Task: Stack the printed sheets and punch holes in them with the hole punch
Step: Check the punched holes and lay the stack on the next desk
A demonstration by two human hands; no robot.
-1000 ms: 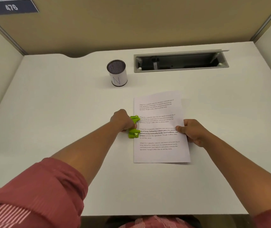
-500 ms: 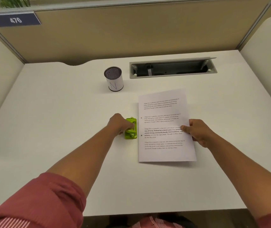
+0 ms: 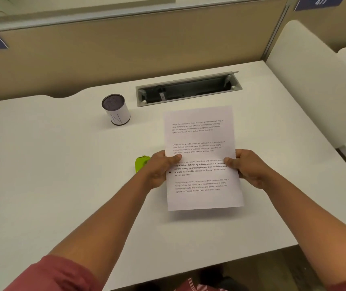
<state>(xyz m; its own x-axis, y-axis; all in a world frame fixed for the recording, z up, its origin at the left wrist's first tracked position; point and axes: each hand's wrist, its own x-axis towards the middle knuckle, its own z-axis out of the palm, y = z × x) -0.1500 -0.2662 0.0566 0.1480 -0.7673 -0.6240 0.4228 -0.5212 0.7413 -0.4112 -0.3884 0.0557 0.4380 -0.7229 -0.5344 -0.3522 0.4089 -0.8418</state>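
Paper that lay flat a moment ago, the printed sheets (image 3: 201, 143), is now lifted off the white desk (image 3: 52, 175) in a beige-walled cubicle, left hand (image 3: 159, 169) and right hand (image 3: 249, 166) each pinching a side edge; the green hole punch (image 3: 141, 162), released, sits just left of the left hand.

printed sheets (image 3: 201, 143) lifted off desk, one hole visible, green hole punch (image 3: 141, 163) beside
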